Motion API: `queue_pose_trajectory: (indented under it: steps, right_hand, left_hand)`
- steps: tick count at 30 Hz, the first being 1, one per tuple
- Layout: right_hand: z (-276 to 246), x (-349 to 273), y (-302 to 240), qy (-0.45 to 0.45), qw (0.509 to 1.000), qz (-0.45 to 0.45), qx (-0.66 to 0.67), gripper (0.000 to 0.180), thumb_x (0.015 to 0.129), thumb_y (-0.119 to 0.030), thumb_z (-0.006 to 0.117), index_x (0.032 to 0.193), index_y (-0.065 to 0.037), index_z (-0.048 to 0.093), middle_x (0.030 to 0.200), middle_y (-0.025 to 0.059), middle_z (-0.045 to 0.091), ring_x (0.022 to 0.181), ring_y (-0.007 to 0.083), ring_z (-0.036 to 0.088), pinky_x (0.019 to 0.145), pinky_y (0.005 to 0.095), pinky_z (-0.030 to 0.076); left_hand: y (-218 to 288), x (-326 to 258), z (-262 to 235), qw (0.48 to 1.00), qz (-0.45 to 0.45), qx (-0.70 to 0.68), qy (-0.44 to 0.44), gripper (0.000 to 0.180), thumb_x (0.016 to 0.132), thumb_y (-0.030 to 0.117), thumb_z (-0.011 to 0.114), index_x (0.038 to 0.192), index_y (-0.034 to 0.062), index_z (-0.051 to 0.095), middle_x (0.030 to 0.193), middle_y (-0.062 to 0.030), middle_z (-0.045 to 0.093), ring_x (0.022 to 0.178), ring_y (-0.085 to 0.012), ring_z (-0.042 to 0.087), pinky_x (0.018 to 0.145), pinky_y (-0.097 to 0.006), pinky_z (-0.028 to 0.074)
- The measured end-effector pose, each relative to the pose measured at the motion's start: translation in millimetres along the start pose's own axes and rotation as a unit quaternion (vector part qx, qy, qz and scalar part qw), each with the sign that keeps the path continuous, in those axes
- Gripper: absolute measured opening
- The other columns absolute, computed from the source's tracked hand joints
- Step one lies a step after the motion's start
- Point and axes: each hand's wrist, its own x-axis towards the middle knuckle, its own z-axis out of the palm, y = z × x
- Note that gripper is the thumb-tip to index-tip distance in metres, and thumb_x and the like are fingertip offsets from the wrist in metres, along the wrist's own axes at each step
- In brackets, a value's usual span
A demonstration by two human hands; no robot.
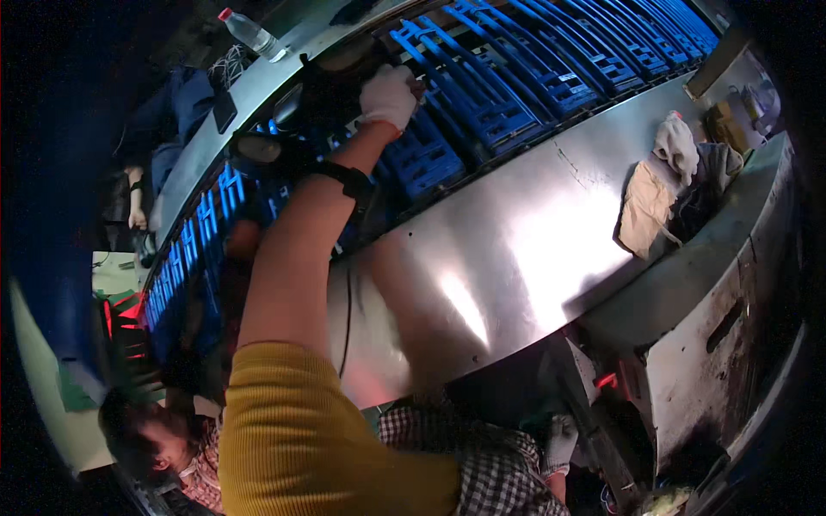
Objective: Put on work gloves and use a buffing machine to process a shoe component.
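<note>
My left hand [390,100], in a white glove with an orange cuff, reaches far forward over a row of blue slotted frames [503,120]. Its fingers curl at the edge of one frame; what they grip, if anything, is hidden. A dark wristband [348,182] sits on that forearm, below a mustard ribbed sleeve [288,421]. Dark rounded objects [258,148] lie beside the forearm, too dim to name. Low at the right, next to a checked cloth [499,456], hangs my gloved right hand [561,445], its fingers unclear in shadow.
A shiny metal ledge [482,267] borders the frames. On it lie a crumpled glove [678,148], brown paper [647,206] and dark cloth. A clear bottle [254,36] and a phone [224,112] rest on the far ledge. Other people are at the left; a stained metal box [701,378] stands right.
</note>
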Motion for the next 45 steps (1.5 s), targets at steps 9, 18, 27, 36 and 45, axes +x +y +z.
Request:
queue_pose_trajectory:
  steps: [9, 18, 27, 36, 45]
  right_hand:
    - [-7, 11, 26, -0.037, 0.994, 0.066, 0.073, 0.021, 0.097, -0.010, 0.071, 0.082, -0.003, 0.057, 0.092, -0.0031, 0.061, 0.088, 0.0121, 0.052, 0.086, 0.0257, 0.043]
    - [-30, 17, 54, -0.008, 0.989, 0.075, 0.131, 0.012, 0.101, -0.011, 0.064, 0.091, -0.004, 0.065, 0.093, -0.0035, 0.061, 0.090, 0.0109, 0.052, 0.085, 0.0277, 0.043]
    - [-28, 19, 60, -0.015, 0.996, 0.044, 0.079, 0.013, 0.102, -0.023, 0.068, 0.101, -0.010, 0.067, 0.098, -0.0027, 0.064, 0.087, 0.0106, 0.057, 0.078, 0.0323, 0.049]
    - [-35, 10, 67, 0.007, 0.988, 0.117, 0.099, 0.012, 0.103, -0.017, 0.065, 0.107, -0.007, 0.069, 0.103, 0.0011, 0.067, 0.091, 0.0150, 0.063, 0.084, 0.0347, 0.054]
    - [-46, -5, 54, -0.040, 0.988, 0.079, 0.124, 0.016, 0.100, -0.017, 0.068, 0.095, -0.002, 0.065, 0.101, 0.0001, 0.063, 0.091, 0.0161, 0.054, 0.088, 0.0341, 0.045]
  left_hand:
    - [57, -93, -65, 0.889, 0.028, -0.369, -0.272, 0.019, 0.084, 0.002, 0.061, 0.095, 0.0025, 0.076, 0.092, -0.0120, 0.076, 0.083, -0.0226, 0.072, 0.075, -0.034, 0.056]
    - [-27, -129, -143, 0.990, -0.043, -0.133, 0.001, 0.017, 0.091, 0.010, 0.061, 0.098, 0.0087, 0.077, 0.099, -0.0110, 0.074, 0.090, -0.0260, 0.072, 0.082, -0.038, 0.056]
    - [-76, -89, -73, 0.995, -0.072, 0.071, -0.025, 0.014, 0.088, 0.017, 0.062, 0.092, 0.0133, 0.075, 0.109, -0.0163, 0.070, 0.102, -0.0394, 0.067, 0.089, -0.048, 0.055]
    - [-65, -135, -73, 0.980, -0.115, -0.043, -0.155, 0.017, 0.088, 0.023, 0.063, 0.091, 0.0103, 0.074, 0.106, -0.0177, 0.071, 0.103, -0.0381, 0.069, 0.090, -0.049, 0.055]
    - [-83, -57, -59, 0.979, -0.140, 0.145, -0.037, 0.024, 0.089, 0.033, 0.068, 0.103, 0.0149, 0.076, 0.113, -0.0200, 0.070, 0.101, -0.0396, 0.070, 0.087, -0.050, 0.056]
